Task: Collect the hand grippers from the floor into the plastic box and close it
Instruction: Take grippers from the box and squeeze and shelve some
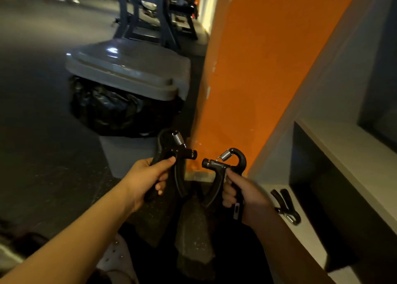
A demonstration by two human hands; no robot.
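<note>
My left hand [148,176] grips a black hand gripper [175,152] by one handle, its spring end pointing up. My right hand [240,194] grips a second black hand gripper [225,162], spring end up, its knob facing the first one. Both are held in the air in front of an orange pillar. A third black hand gripper [285,206] lies on a pale ledge to the right of my right hand. No plastic box is recognisable in view.
A grey lidded bin [126,69] with a black bag stands ahead on the left. The orange pillar [257,69] rises behind my hands. A grey shelf unit [335,150] is at right. Gym equipment [150,15] stands further back on the dark floor.
</note>
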